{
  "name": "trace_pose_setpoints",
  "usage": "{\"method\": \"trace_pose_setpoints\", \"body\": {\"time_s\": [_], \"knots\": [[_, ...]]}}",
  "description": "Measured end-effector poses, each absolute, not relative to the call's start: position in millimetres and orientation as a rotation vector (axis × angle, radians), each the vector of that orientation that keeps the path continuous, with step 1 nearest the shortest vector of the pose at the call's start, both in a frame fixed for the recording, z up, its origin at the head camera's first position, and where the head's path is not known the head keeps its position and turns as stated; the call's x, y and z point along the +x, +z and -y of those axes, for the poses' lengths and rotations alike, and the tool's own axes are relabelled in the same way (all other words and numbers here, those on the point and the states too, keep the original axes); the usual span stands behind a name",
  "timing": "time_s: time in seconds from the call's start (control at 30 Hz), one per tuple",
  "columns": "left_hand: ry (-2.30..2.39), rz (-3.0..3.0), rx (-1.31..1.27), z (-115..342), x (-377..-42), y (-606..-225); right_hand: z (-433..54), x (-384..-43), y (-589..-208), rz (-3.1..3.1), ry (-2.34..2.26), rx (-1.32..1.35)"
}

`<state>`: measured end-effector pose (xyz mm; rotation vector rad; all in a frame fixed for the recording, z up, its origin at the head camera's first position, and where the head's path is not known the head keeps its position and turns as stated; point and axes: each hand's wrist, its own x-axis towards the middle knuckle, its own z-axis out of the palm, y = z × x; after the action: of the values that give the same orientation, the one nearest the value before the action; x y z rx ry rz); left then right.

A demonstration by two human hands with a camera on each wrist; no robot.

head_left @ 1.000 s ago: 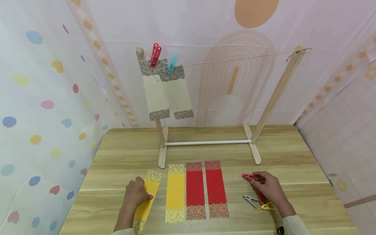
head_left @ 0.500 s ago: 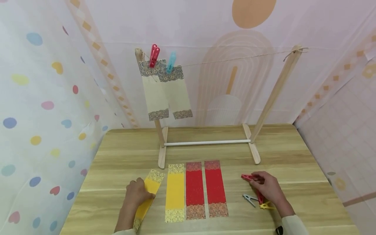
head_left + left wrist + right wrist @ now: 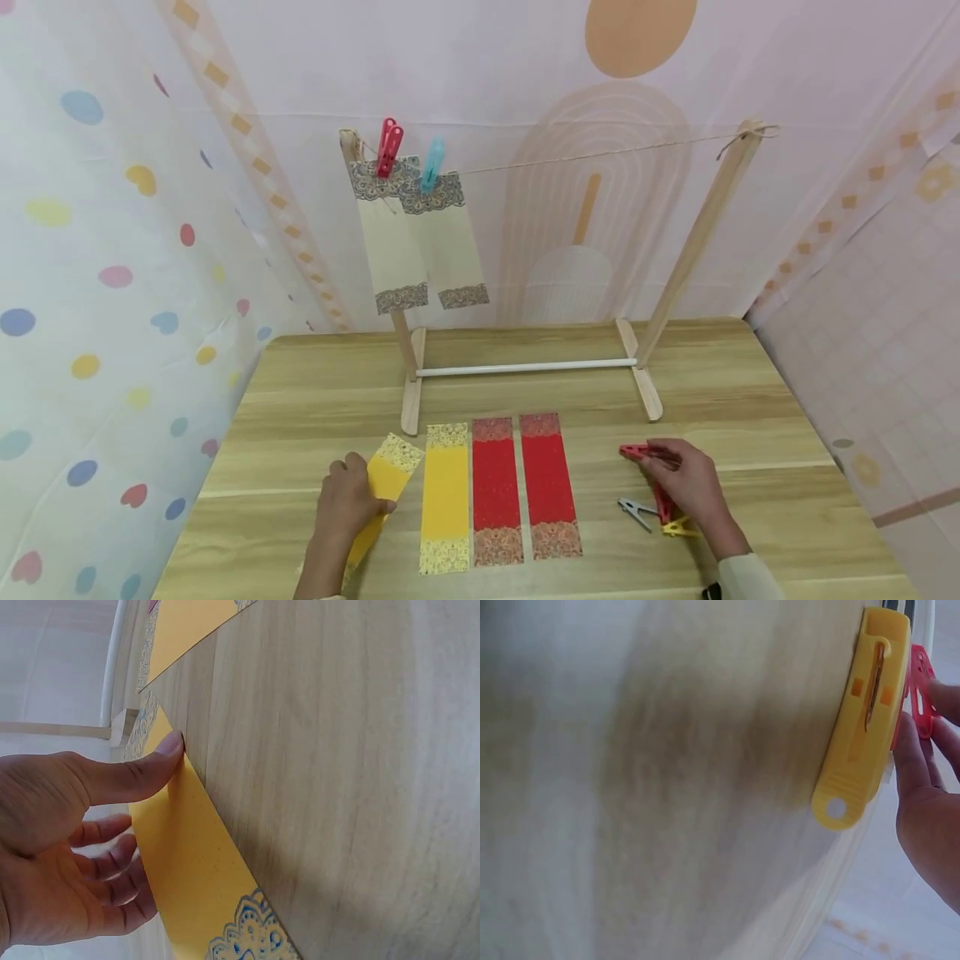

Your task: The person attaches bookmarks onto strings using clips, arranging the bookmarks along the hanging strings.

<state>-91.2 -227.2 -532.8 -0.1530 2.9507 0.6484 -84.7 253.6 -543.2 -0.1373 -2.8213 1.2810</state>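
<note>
My left hand grips a yellow strip with patterned ends by its long edges. In the left wrist view the thumb lies on the near edge of this strip and the fingers are at the other edge; the strip slants over the tabletop. At the right, my right hand pinches a red clothespin between thumb and fingers. Close by lie a second red clothespin, a grey clothespin and a yellow clothespin. The right wrist view has the yellow clothespin in front, partly covering the red one.
Another yellow strip and two red strips lie side by side mid-table. Behind them stands a wooden rack with a string. Two cream strips hang at its left from a red clothespin and a blue one.
The yellow strip in my left hand has turned slightly, its far end tilting to the right. My right hand stays almost in place at the red clothespin. The head view has shifted a little.
</note>
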Motion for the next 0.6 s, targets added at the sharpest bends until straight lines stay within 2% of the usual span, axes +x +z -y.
{"method": "trace_pose_setpoints", "body": {"time_s": [0.37,0.6], "knots": [[0.566,-3.065,0.011,227.8,-92.3,-524.9,-253.7,-89.0,-539.6,2.598,1.209,-0.074],[0.568,-3.018,-0.024,231.9,-96.2,-521.8,-253.4,-88.3,-532.1,2.499,1.154,-0.079]]}}
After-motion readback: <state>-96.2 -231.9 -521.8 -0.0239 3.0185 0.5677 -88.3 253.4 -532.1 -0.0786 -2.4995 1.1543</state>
